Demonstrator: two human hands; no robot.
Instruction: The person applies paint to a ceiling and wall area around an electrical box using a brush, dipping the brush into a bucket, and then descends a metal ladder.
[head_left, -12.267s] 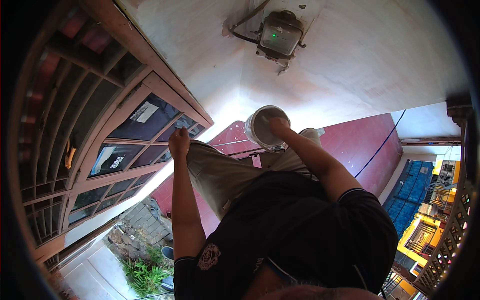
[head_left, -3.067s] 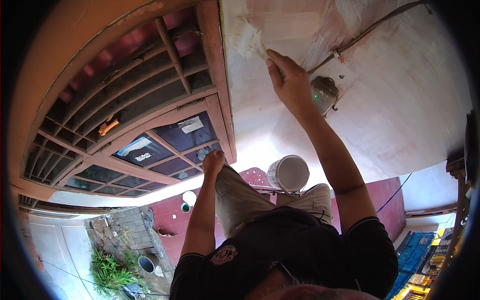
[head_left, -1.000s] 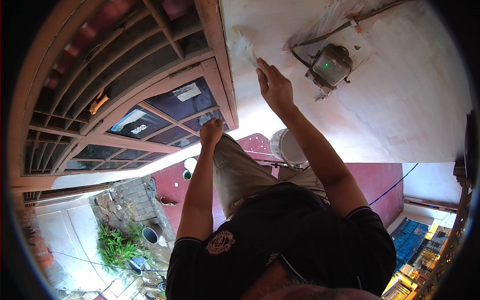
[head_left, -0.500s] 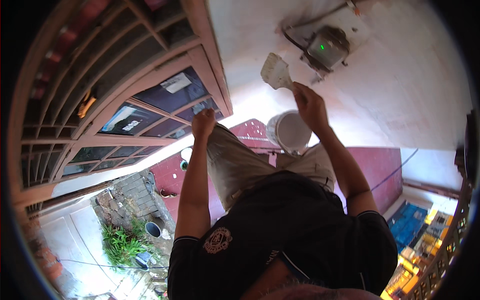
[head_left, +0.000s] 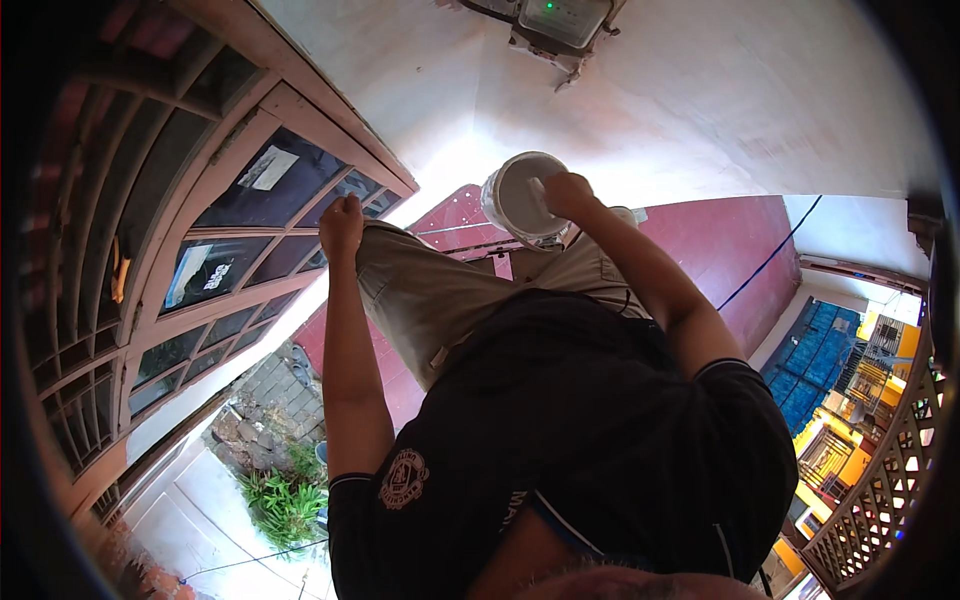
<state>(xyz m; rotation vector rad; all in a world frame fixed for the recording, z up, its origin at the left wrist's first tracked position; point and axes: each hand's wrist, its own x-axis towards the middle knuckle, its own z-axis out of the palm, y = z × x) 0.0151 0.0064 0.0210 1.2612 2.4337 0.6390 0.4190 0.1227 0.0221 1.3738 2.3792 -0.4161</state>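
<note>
My right hand (head_left: 571,196) is closed round the handle of a paintbrush (head_left: 537,188), held over the mouth of a white bucket (head_left: 492,202). The brush's bristle end cannot be made out against the pale inside of the bucket. Beside the lower panes of the pinkish window frame (head_left: 385,155), my left hand (head_left: 342,226) is raised with its fingers curled in. What those fingers hold, if anything, is hidden.
A wall-mounted lamp (head_left: 565,20) with a small green light sticks out from the white wall (head_left: 720,110). Red tiled floor (head_left: 690,235) lies below. Green plants (head_left: 285,505) grow at lower left, and a lattice fence (head_left: 880,510) stands at right.
My right hand has lowered the paintbrush from the white wall to the bucket. My left hand stays near the window, still closed. The whole view has shifted.
</note>
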